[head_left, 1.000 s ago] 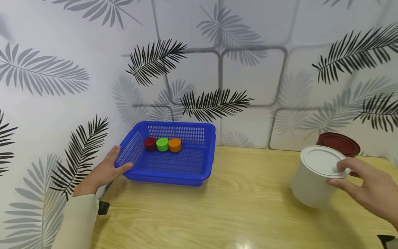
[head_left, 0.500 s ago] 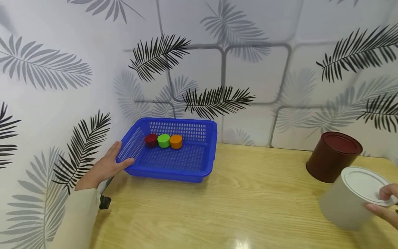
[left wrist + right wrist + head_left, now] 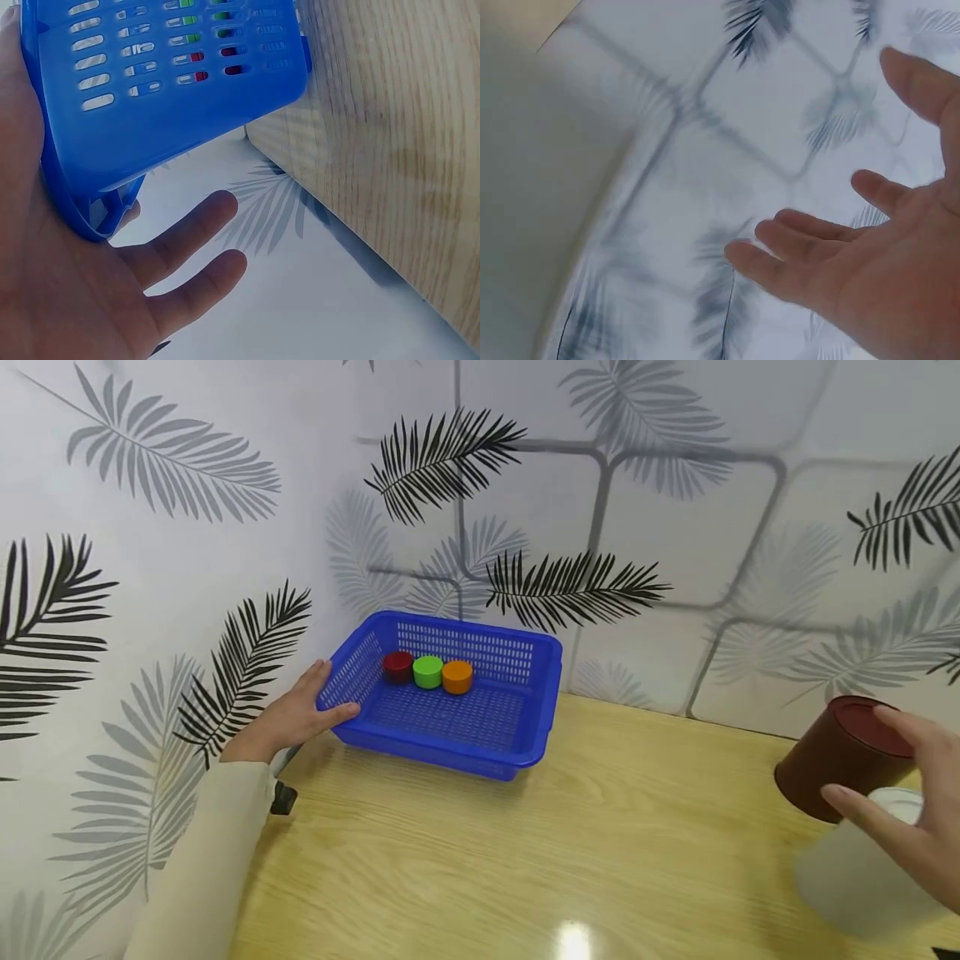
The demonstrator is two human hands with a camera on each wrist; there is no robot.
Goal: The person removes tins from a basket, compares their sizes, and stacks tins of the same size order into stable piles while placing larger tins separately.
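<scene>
A blue mesh basket (image 3: 480,727) stands at the table's far left, against the wall. Inside it, a red disc (image 3: 397,667), a green disc (image 3: 428,672) and an orange disc (image 3: 457,677) sit in a row at the back. My left hand (image 3: 318,702) rests on the basket's left corner, thumb on the front rim. In the left wrist view the basket (image 3: 165,97) leans against my palm and the left hand's (image 3: 112,285) fingers stay straight beneath it. My right hand (image 3: 903,797) hovers spread over a blurred white canister (image 3: 847,881), beside a brown canister (image 3: 828,768). The right hand (image 3: 855,262) holds nothing.
The wooden table (image 3: 525,860) runs from the basket to the canisters, with its left edge (image 3: 300,172) close to the leaf-patterned wall (image 3: 637,527). A small black clip (image 3: 283,797) sits at the table's left edge. The white canister (image 3: 525,210) fills the right wrist view's left side.
My right hand carried the white canister right and nearer, in front of the brown one, then let go and spread its fingers. The left hand stayed on the basket. The view swung left.
</scene>
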